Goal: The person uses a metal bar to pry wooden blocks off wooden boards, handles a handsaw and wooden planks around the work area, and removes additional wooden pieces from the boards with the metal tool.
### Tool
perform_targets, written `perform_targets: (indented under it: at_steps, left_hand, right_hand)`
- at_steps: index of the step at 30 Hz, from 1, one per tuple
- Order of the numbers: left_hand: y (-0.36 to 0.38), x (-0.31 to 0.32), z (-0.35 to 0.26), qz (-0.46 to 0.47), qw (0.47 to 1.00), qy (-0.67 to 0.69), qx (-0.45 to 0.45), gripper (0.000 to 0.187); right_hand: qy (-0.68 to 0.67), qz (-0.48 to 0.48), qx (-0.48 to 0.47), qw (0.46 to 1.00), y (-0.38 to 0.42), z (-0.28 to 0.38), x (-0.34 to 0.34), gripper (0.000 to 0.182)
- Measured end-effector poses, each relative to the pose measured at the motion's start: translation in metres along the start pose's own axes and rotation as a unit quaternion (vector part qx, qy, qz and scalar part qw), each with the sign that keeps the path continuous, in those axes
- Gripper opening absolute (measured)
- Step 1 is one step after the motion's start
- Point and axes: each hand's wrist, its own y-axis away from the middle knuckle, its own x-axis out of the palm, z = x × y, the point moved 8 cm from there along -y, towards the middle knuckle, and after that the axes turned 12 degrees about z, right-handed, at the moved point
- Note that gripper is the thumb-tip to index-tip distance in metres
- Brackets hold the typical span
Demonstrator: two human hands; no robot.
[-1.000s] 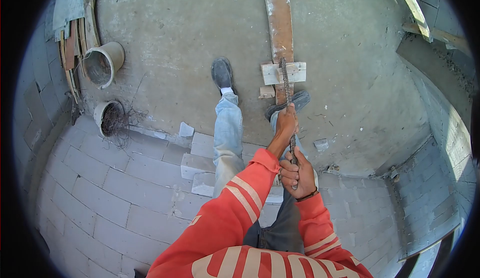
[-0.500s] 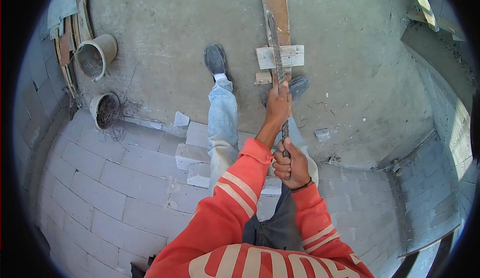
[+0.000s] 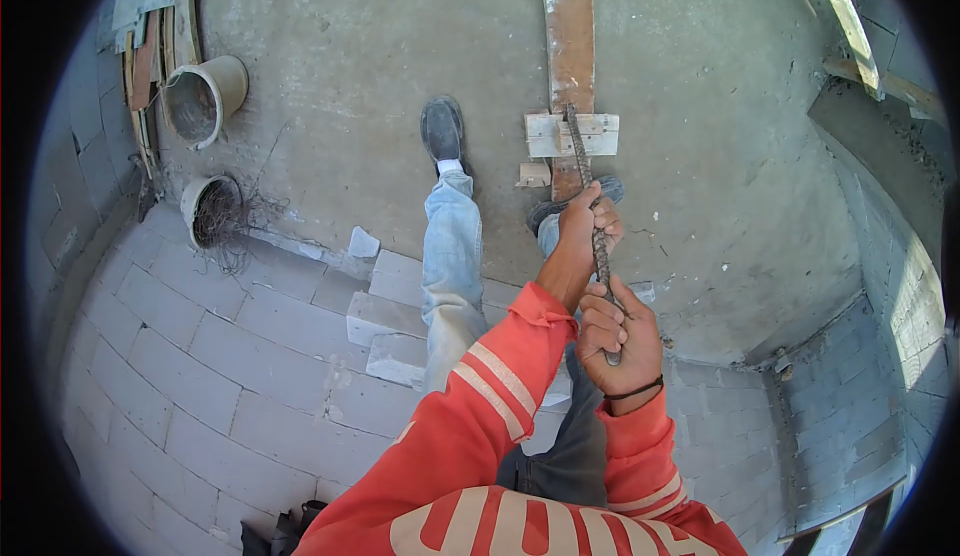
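A ribbed steel rebar (image 3: 579,146) is gripped in both fists. My left hand (image 3: 588,226) wraps round its middle, while my right hand (image 3: 619,331) closes over the near end, which pokes out below the fingers. The far tip overlaps a pale wooden crosspiece (image 3: 603,134) lying across a long brown plank (image 3: 572,41). Beside the plank is a small wood block (image 3: 533,174). My right shoe (image 3: 606,190) is at the plank's near end, partly hidden behind my left hand; my left shoe (image 3: 442,128) stands on the concrete floor.
Two buckets lie tipped at the left, a bare one (image 3: 231,84) and one (image 3: 190,211) with tangled wire (image 3: 225,218). Timber strips (image 3: 187,16) lean behind them. Pale blocks (image 3: 383,318) sit by my left leg. A block wall (image 3: 850,376) and slanting boards (image 3: 848,21) are at right.
The rebar's far tip has drawn back from the plank's length to the crosspiece. Both hands sit slightly lower and farther right in view, and the view itself has shifted a little.
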Motion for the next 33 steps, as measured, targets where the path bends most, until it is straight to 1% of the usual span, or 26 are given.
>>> perform_targets:
  at_steps: [3, 4, 5, 6, 7, 8, 9, 10, 11, 12, 13, 15, 16, 17, 18, 19, 21, 22, 23, 24, 25, 27, 29, 31, 32, 33]
  left_hand:
    - [-0.014, 0.015, -0.006, 0.010, 1.000, 0.024, 0.001, 0.011]
    - [-0.020, 0.024, -0.008, -0.002, 0.999, 0.033, -0.005, 0.011]
    - [-0.028, 0.043, -0.018, -0.042, 0.998, 0.036, 0.010, 0.013]
    - [-0.031, 0.067, -0.024, -0.082, 0.996, 0.040, 0.024, 0.016]
    - [-0.020, 0.117, -0.057, 0.092, 0.949, -0.195, 0.231, 0.017]
    - [0.015, 0.183, -0.064, 0.262, 0.776, -0.404, 0.407, 0.019]
    - [0.015, 0.231, -0.068, 0.271, 0.773, -0.406, 0.405, 0.019]
    - [-0.003, 0.253, -0.084, 0.138, 0.909, -0.171, 0.355, 0.018]
    - [-0.015, 0.256, -0.073, -0.008, 0.960, 0.077, 0.270, 0.018]
    - [-0.018, 0.265, -0.070, 0.036, 0.915, 0.271, 0.297, 0.016]
    - [-0.025, 0.239, -0.074, 0.047, 0.945, 0.229, 0.230, 0.014]
    - [-0.049, 0.146, -0.063, 0.029, 0.997, 0.071, 0.014, 0.019]
    - [-0.053, 0.104, -0.051, 0.024, 0.997, 0.003, -0.069, 0.023]
    - [-0.051, 0.064, -0.044, 0.019, 0.991, -0.065, -0.117, 0.028]
    - [-0.041, 0.039, -0.038, 0.009, 0.990, -0.106, -0.092, 0.030]
    - [-0.022, 0.014, -0.027, -0.004, 0.987, -0.147, -0.066, 0.033]
    - [0.018, -0.032, -0.019, -0.095, 0.942, -0.319, -0.041, 0.031]
    - [0.026, -0.056, -0.012, -0.101, 0.943, -0.313, -0.043, 0.031]
    - [0.028, -0.080, -0.013, -0.108, 0.931, -0.347, -0.035, 0.031]
    - [0.026, -0.082, -0.022, -0.112, 0.917, -0.383, -0.022, 0.032]
    - [0.018, -0.084, -0.030, -0.113, 0.917, -0.382, -0.020, 0.032]
    - [0.009, -0.046, -0.055, -0.038, 0.920, -0.388, 0.030, 0.032]
    - [0.013, 0.013, -0.077, -0.001, 0.909, -0.404, 0.105, 0.032]
    - [0.036, 0.087, -0.089, 0.000, 0.894, -0.416, 0.169, 0.034]
    - [0.046, 0.113, -0.092, 0.003, 0.892, -0.419, 0.171, 0.034]
    - [0.056, 0.146, -0.093, 0.074, 0.877, -0.432, 0.195, 0.034]
  right_hand:
    - [-0.031, 0.013, -0.028, 0.999, -0.009, -0.001, 0.027, 0.021]
    - [-0.053, 0.054, -0.021, 0.997, -0.019, -0.001, 0.049, 0.020]
    - [-0.076, 0.094, -0.017, 0.992, -0.028, 0.000, 0.075, 0.018]
    - [-0.057, 0.127, -0.054, 0.989, -0.046, 0.003, 0.109, 0.014]
    - [-0.038, 0.159, -0.094, 0.982, -0.070, 0.002, 0.147, 0.010]
    - [-0.069, 0.192, -0.111, 0.973, -0.094, -0.001, 0.181, 0.005]
    - [-0.066, 0.180, -0.092, 0.977, -0.134, 0.011, 0.208, 0.006]
    - [-0.061, 0.171, -0.071, 0.981, -0.159, 0.018, 0.227, 0.007]
    - [-0.059, 0.185, -0.067, 0.979, -0.159, 0.014, 0.234, 0.007]
    - [-0.043, 0.161, -0.085, 0.982, -0.159, 0.012, 0.230, 0.009]
    - [-0.026, 0.132, -0.107, 0.985, -0.156, 0.012, 0.223, 0.010]
    - [0.057, 0.163, -0.066, 0.983, -0.108, -0.002, 0.193, 0.011]
    - [0.075, 0.189, -0.034, 0.979, -0.089, -0.002, 0.166, 0.011]
    - [0.109, 0.170, 0.004, 0.979, -0.066, -0.007, 0.134, 0.008]
    - [0.051, 0.119, 0.069, 0.989, -0.045, -0.012, 0.089, 0.009]
    - [0.096, 0.057, 0.074, 0.991, -0.026, -0.006, 0.042, 0.013]
    - [0.239, -0.071, 0.015, 0.968, -0.002, 0.024, -0.073, 0.021]
    - [0.236, -0.079, 0.016, 0.968, 0.000, 0.026, -0.107, 0.021]
    - [0.423, -0.170, -0.010, 0.890, 0.003, 0.043, -0.140, 0.026]
    - [0.592, -0.246, -0.033, 0.767, 0.000, 0.055, -0.141, 0.032]
    - [0.592, -0.246, -0.031, 0.767, -0.008, 0.056, -0.144, 0.032]
    - [0.544, -0.165, -0.050, 0.821, -0.029, 0.040, -0.113, 0.036]
    - [0.567, -0.154, -0.059, 0.807, -0.038, 0.046, -0.088, 0.037]
    - [0.714, -0.040, -0.111, 0.690, -0.045, 0.045, -0.047, 0.038]
    - [0.714, -0.035, -0.113, 0.690, -0.047, 0.038, -0.031, 0.038]
    - [0.738, -0.003, -0.135, 0.661, -0.044, 0.025, -0.005, 0.039]
